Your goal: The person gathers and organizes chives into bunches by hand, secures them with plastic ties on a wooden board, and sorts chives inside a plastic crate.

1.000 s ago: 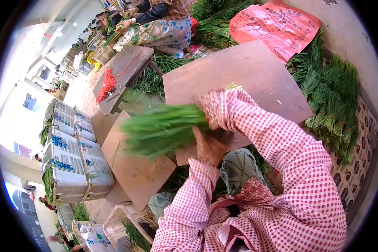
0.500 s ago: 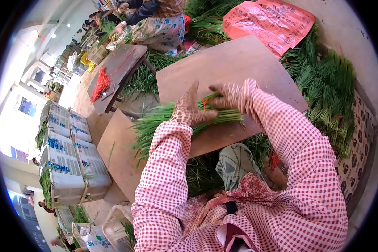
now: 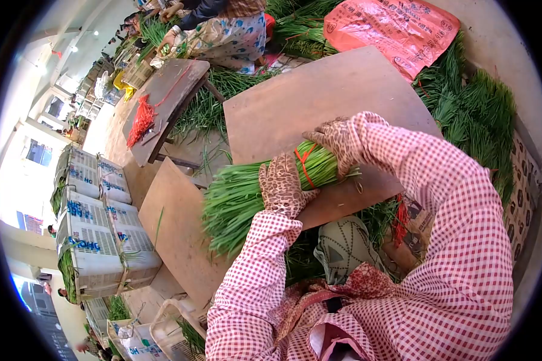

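A thick bundle of garlic chives [image 3: 235, 198] lies across the brown tabletop [image 3: 325, 84], its leafy ends toward the left. An orange-red tie [image 3: 305, 162] crosses over it near the right end. My left hand [image 3: 281, 185], in a leopard-print glove, is wrapped over the middle of the bundle. At the cut ends on the right, my right hand [image 3: 338, 141], gloved alike, grips the bundle from above and beside. The underside of the bundle is hidden, and so are some fingertips.
Red ties [image 3: 141, 123] lie on a small side table [image 3: 183, 81] at left. White plastic crates [image 3: 90, 219] stand farther left. A red printed sack [image 3: 391, 33] lies over heaped chives [image 3: 479, 129] at right. Another person [image 3: 229, 39] works at the upper left.
My hands, apart and loosely over the bundle before, now close on it. The bundle has turned slightly, and its tie shows more plainly. My left hand has shifted right and down.
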A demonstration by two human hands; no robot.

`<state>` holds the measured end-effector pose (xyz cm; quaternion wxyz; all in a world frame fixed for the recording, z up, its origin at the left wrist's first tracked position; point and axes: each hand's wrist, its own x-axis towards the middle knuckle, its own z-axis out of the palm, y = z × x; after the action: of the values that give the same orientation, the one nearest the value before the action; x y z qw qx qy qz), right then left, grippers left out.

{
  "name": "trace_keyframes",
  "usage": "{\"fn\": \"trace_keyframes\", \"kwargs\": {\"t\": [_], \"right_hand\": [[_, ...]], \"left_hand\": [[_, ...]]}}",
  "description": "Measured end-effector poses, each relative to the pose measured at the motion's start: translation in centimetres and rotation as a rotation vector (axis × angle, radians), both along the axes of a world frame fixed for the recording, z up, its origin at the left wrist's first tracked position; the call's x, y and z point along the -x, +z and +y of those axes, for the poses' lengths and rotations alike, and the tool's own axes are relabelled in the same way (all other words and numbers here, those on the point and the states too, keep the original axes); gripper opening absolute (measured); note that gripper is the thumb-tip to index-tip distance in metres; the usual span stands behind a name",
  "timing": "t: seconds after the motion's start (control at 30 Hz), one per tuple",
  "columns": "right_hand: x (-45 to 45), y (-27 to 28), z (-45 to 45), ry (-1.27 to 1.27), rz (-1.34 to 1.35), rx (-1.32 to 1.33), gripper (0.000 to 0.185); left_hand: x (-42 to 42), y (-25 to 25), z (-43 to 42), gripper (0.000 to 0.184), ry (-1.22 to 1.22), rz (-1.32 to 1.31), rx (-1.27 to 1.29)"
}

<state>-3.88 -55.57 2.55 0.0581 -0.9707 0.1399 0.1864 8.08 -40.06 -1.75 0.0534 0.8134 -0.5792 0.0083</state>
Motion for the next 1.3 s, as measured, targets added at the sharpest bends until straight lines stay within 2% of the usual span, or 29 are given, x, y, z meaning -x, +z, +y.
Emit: {"fn": "trace_keyframes", "kwargs": {"t": [0.1,0.2,0.23,0.27,0.37,0.4,0.5,0.53,0.63,0.67,0.9,1.03,1.17,1.3], "right_hand": [[-0.9,-0.1,-1.7,0.003,-0.021,-0.051,0.107],[-0.8,-0.9,-1.5,-0.015,-0.037,-0.054,0.106],[-0.5,-1.2,-1.1,-0.027,-0.040,-0.051,0.105],[0.1,-1.6,-0.6,-0.033,-0.046,-0.041,0.105],[0.8,-2.2,-0.1,-0.057,-0.055,-0.035,0.104],[1.1,-2.3,0.0,-0.066,-0.056,-0.042,0.103],[1.4,-2.3,0.0,-0.073,-0.061,-0.038,0.102],[1.3,-2.3,0.1,-0.075,-0.060,-0.040,0.102],[1.1,-2.3,-0.1,-0.074,-0.064,-0.054,0.101],[1.1,-2.3,-0.1,-0.073,-0.067,-0.054,0.101],[2.1,-3.0,1.5,-0.088,-0.073,-0.050,0.098],[2.8,-3.5,2.3,-0.112,-0.085,-0.057,0.097],[3.4,-4.1,2.7,-0.110,-0.082,-0.040,0.095],[3.4,-3.9,2.3,-0.081,-0.113,-0.039,0.092]], "left_hand": [[-0.1,1.0,-1.0,0.098,0.094,0.170,-0.257],[0.3,1.0,-0.7,0.099,0.114,0.135,-0.250],[0.3,0.8,-0.4,0.100,0.099,0.116,-0.233],[0.5,-0.4,0.3,0.091,0.043,0.014,-0.020],[0.3,-3.1,1.1,0.090,-0.068,-0.143,0.183],[0.3,-2.7,1.2,0.093,-0.080,-0.170,0.167],[0.9,-0.1,0.5,0.096,0.030,-0.011,-0.152],[0.8,0.1,0.3,0.098,0.036,0.037,-0.169],[0.6,-0.7,0.1,0.096,0.021,-0.051,-0.051],[0.6,0.2,-0.2,0.098,0.051,0.040,-0.170],[1.5,-0.5,2.2,0.108,-0.060,-0.087,-0.077],[2.1,3.9,1.3,0.110,0.003,-0.001,-0.394],[2.4,3.1,-0.6,0.114,-0.125,-0.198,-0.313],[2.2,2.3,-1.3,0.105,-0.151,0.109,-0.224]]}}
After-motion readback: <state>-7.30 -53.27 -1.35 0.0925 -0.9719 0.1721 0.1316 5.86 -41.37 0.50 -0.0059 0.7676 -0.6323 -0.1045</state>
